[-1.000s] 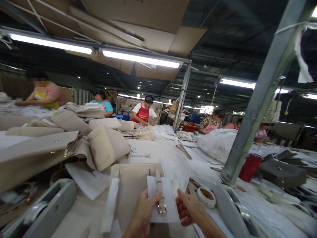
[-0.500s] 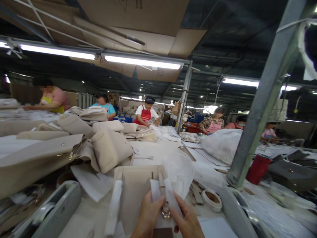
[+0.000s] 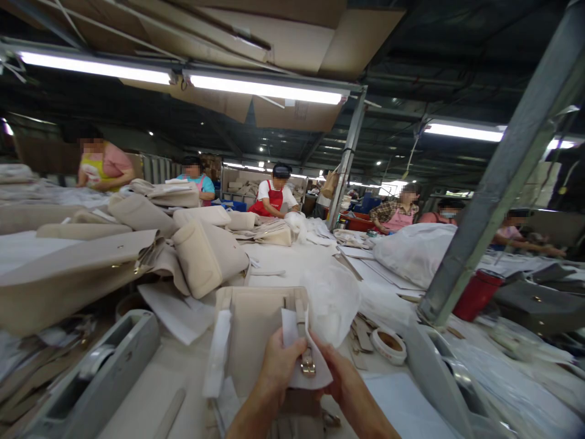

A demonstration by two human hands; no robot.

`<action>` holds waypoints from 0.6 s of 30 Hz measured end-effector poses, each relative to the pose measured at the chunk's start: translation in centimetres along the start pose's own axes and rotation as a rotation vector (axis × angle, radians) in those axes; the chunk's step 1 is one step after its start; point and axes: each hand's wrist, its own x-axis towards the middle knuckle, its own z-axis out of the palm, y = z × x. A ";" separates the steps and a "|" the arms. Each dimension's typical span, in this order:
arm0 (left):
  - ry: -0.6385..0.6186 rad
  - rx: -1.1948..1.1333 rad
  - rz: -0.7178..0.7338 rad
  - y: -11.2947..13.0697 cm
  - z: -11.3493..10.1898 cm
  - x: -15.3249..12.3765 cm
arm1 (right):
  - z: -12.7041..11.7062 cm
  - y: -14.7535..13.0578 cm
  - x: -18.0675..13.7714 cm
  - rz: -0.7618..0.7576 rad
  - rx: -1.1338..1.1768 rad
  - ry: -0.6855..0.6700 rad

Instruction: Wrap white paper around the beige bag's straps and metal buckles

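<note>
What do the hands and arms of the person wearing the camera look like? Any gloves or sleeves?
Both are bare. The left hand and the right hand wear no gloves, and no ring shows on the fingers in view. The forearms are uncovered down to the picture's lower edge, with no sleeve, watch or bracelet in sight.

Your left hand and your right hand are both bare. Behind each hand, your left forearm and right forearm are bare as well, uncovered down to the view's lower edge.
</note>
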 end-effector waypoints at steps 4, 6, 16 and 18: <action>0.004 -0.021 -0.035 -0.4 -0.1 0.5 | -0.2 0.4 0.7 -0.017 0.014 0.042; 0.009 -0.041 -0.052 -0.8 -0.3 1.0 | -0.5 1.2 1.3 -0.061 -0.030 0.062; -0.038 -0.055 0.019 -1.7 -0.7 2.1 | -0.7 2.0 2.7 -0.224 -0.395 0.037; -0.048 -0.073 0.013 -1.4 -0.7 1.9 | -0.8 2.0 2.7 -0.234 -0.415 0.034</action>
